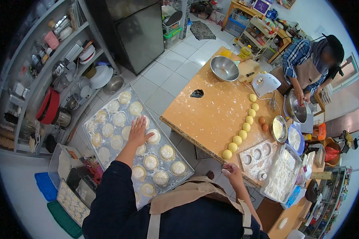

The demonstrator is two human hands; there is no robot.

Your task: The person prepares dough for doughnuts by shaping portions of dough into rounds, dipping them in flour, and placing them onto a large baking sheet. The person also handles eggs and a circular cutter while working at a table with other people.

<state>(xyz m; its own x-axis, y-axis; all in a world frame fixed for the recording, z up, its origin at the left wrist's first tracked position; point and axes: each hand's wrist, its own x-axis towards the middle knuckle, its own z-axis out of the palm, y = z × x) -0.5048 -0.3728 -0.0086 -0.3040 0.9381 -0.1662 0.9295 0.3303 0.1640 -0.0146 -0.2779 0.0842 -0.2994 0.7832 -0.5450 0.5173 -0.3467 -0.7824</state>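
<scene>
My left hand (138, 132) lies flat with fingers spread on the floured dough rounds, pressing on one that it mostly hides. These rounds sit in rows on a large clear-topped table (172, 148); those at the far left look flatter, while a thicker dough round (150, 162) and several like it lie nearer me. My right hand (232, 174) hovers by the front corner of the wooden table (187, 107), its floury fingers curled in, with nothing visible in them. Just beyond it, a line of yellow dough balls (237, 140) runs away across the wooden table.
A co-worker (307, 63) handles a metal bowl (296, 109) at the far right. Nearby are a hand mixer (266, 83), eggs (264, 123), a floured board with ring cutters (259, 157) and a flour tray (281, 175). Crowded shelves (64, 51) line the left wall.
</scene>
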